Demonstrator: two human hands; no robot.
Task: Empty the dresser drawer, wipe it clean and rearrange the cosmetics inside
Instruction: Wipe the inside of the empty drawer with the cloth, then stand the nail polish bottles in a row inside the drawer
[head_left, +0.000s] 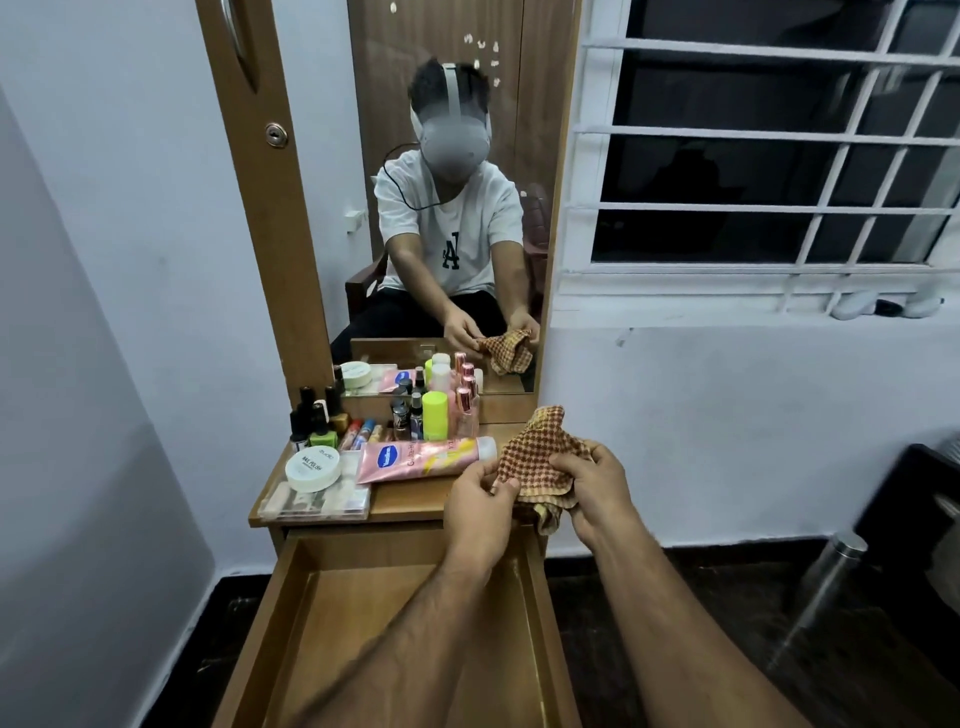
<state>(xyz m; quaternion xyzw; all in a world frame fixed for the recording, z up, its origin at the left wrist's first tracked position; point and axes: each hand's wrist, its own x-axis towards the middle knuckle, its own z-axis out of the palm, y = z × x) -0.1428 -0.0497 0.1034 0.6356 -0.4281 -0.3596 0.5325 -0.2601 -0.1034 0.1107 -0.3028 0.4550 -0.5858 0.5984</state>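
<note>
The wooden drawer (363, 623) stood pulled out and bare beneath the dresser top (415, 499). Above its back right corner, the left hand (480, 506) and right hand (597, 486) both pinched a crumpled red-and-yellow checked cloth (540, 457). A pink lotion tube (426, 458), round white jar (313, 468) and small bottles (322, 421) crowded the top's left side.

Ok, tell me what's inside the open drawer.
The drawer shows only bare wooden floor; no cosmetics lie in the visible part. Both forearms cover its middle and right side, and its near end runs out of frame, so those areas can't be checked.
</note>
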